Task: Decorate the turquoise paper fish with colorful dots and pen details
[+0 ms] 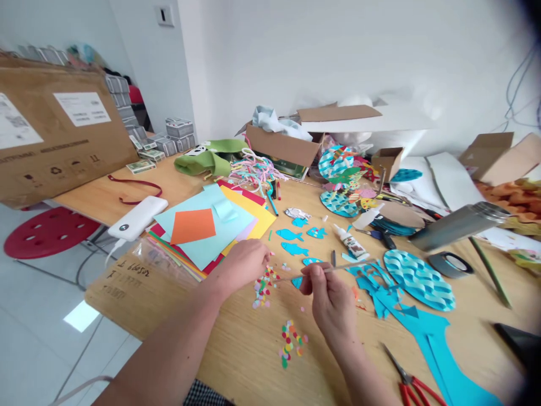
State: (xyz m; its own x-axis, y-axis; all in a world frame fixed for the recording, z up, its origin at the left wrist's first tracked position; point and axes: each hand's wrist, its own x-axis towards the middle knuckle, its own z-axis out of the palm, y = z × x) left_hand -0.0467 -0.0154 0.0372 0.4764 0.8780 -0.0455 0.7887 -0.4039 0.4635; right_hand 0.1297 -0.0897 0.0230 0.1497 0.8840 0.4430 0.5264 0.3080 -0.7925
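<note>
My right hand (332,301) pinches a thin stick (346,265) that points left over the table. Just above a pile of small coloured paper dots (262,287), my left hand (247,262) has its fingers pressed together; anything between them is too small to make out. Blue paper fish (295,248) lie beyond my hands, one partly hidden behind my right fingers. A second group of dots (289,341) is nearer to me. A white glue bottle (350,242) lies beyond my right hand.
Coloured paper sheets (207,225) and a white power bank (138,217) lie left. To the right are blue paper scraps (431,338), red-handled scissors (408,378), a wavy blue oval (418,280), a tape roll (450,264) and a metal flask (459,225). Boxes stand behind.
</note>
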